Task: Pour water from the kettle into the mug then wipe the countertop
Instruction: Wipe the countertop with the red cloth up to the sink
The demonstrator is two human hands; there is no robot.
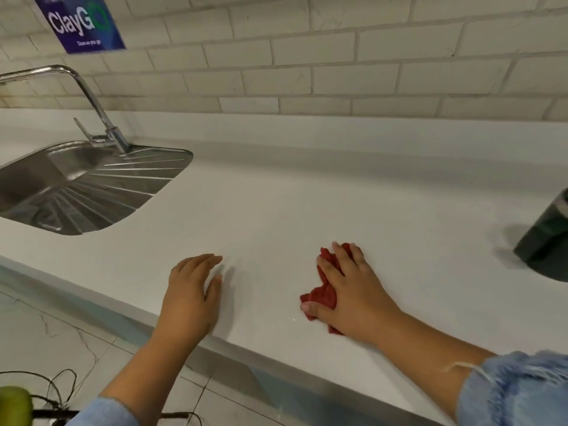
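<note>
My right hand (347, 290) presses flat on a crumpled red cloth (321, 295) lying on the white countertop (276, 210), near its front edge. Resting on the counter to the left of the cloth, my left hand (192, 292) is flat with its fingers together and holds nothing. A dark green object (545, 238), cut off by the right edge of the frame, stands on the counter; I cannot tell whether it is the kettle or the mug. Nothing else that could be the kettle or the mug is in view.
A steel sink (80, 186) with a ribbed drainer is set into the counter at the left, with a chrome tap (92, 99) over it. White brick tiles and a blue poster (81, 23) cover the back wall. Tiled floor and thin wires (61, 392) lie below the counter edge.
</note>
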